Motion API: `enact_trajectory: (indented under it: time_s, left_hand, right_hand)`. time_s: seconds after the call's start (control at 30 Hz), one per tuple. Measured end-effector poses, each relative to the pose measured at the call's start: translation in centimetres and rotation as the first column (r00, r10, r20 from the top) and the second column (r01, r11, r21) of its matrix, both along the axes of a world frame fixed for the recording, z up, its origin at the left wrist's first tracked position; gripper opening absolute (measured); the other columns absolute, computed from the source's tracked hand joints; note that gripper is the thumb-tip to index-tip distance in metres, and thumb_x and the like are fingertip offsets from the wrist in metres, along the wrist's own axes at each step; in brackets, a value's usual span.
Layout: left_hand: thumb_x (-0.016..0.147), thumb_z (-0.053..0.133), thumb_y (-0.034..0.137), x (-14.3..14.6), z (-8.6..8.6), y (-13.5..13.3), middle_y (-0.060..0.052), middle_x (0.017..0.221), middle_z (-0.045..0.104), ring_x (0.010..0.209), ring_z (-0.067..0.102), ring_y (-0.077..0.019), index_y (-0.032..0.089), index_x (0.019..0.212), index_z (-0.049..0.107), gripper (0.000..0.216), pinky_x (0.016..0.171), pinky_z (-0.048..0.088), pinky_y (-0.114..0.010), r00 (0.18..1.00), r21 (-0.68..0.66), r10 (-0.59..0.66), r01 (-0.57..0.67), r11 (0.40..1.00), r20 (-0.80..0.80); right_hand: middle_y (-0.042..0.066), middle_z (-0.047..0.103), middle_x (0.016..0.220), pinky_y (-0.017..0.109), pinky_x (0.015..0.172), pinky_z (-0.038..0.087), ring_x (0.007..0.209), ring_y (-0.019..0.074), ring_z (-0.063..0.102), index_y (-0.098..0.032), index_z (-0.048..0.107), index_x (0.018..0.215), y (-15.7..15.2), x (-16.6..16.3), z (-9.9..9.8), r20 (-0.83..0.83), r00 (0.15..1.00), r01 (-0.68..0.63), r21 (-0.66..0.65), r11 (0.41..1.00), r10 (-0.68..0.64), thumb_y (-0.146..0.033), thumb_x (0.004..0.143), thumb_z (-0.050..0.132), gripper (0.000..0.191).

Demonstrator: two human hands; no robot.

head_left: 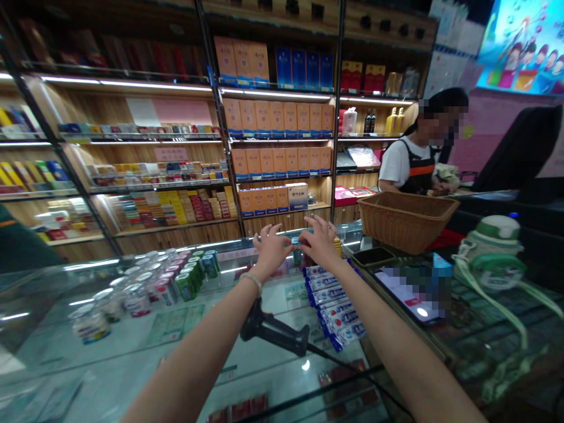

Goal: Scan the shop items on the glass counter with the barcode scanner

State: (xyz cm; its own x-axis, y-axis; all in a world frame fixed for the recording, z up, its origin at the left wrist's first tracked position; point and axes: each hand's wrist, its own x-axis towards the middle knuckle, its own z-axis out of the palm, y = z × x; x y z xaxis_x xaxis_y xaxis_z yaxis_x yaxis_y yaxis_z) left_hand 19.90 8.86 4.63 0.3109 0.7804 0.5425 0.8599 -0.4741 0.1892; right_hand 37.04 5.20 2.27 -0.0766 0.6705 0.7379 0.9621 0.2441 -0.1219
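Observation:
Above the glass counter (185,364), my left hand (274,251) and my right hand (318,242) come close together, fingers curled. Their thumbs and fingertips meet at a small blue-green canister (296,254), pinching it; the hands partly hide it. To the left stand rows of small green cans (187,283) and clear-lidded jars (94,320). Blue-and-white snack packs (337,308) lie in an overlapping row below my right hand. A black barcode scanner (277,333) lies under my left forearm, its cable running right.
On the right are a wicker basket (408,223), a lit phone (409,296) and a green-and-white water bottle (496,252) with a strap. A person in an apron (420,158) stands behind the counter by a dark monitor (520,147). Shelves of boxes (277,117) line the back wall.

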Motion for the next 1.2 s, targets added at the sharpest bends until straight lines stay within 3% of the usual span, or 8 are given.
enact_trajectory:
  time_s: [0.33,0.67,0.83,0.93,1.03,1.2]
  left_hand:
    - [0.087,0.072,0.046,0.8,-1.2,1.6,-0.004,0.154,0.054,0.148,0.032,-0.0388,0.035,0.089,0.083,0.016,0.116,0.022,-0.070,0.997,-0.077,-0.006,0.000,0.997,-0.071]
    - [0.084,0.076,0.042,1.1,-2.6,2.1,-0.002,0.151,0.057,0.148,0.033,-0.0378,0.036,0.088,0.082,0.009,0.117,0.021,-0.070,0.987,-0.036,-0.008,0.003,0.999,-0.161]
    - [0.083,0.076,0.038,1.2,-2.5,1.9,-0.006,0.149,0.058,0.146,0.035,-0.0380,0.031,0.087,0.081,0.010,0.118,0.019,-0.071,0.979,0.044,-0.020,0.030,0.999,-0.200]
    - [0.080,0.077,0.037,1.2,-2.2,1.8,-0.009,0.149,0.057,0.147,0.035,-0.0374,0.030,0.098,0.079,0.019,0.119,0.018,-0.070,0.975,0.093,-0.040,0.062,0.994,-0.219]
    - [0.077,0.080,0.036,1.2,-1.8,1.8,-0.008,0.150,0.055,0.147,0.036,-0.0368,0.031,0.106,0.075,0.029,0.120,0.018,-0.069,0.973,0.094,-0.062,0.085,0.992,-0.223]
    - [0.076,0.080,0.032,1.3,-1.4,1.7,-0.007,0.154,0.052,0.148,0.035,-0.0369,0.030,0.102,0.073,0.027,0.120,0.017,-0.070,0.959,0.097,-0.091,0.121,0.988,-0.270]
  right_hand:
    - [0.005,0.047,0.158,0.068,0.117,0.019,0.149,0.0357,0.029,-0.027,0.072,0.090,1.2,0.5,-0.8,0.146,0.989,0.006,-0.013,1.000,-0.004,-0.029,0.084,0.077,0.007]
    - [0.004,0.050,0.156,0.069,0.119,0.017,0.148,0.0353,0.032,-0.026,0.073,0.090,1.7,0.0,-2.1,0.184,0.983,0.021,-0.018,1.000,-0.018,-0.025,0.084,0.076,0.006]
    - [0.005,0.049,0.157,0.069,0.120,0.016,0.149,0.0351,0.032,-0.027,0.074,0.092,1.4,0.0,-2.0,0.157,0.987,0.033,-0.039,0.999,-0.027,-0.024,0.086,0.073,0.006]
    - [0.004,0.049,0.157,0.069,0.119,0.016,0.149,0.0349,0.032,-0.027,0.075,0.091,1.4,0.1,-2.0,0.135,0.990,0.037,-0.047,0.998,-0.031,-0.024,0.085,0.073,0.007]
    - [0.005,0.049,0.157,0.070,0.119,0.016,0.149,0.0345,0.031,-0.027,0.075,0.091,1.6,0.3,-2.3,0.122,0.992,0.034,-0.046,0.998,-0.028,-0.024,0.084,0.075,0.007]
    - [0.006,0.049,0.156,0.070,0.118,0.017,0.149,0.0341,0.031,-0.029,0.076,0.097,1.6,0.6,-2.5,0.112,0.993,0.032,-0.038,0.999,-0.028,-0.025,0.084,0.076,0.013]
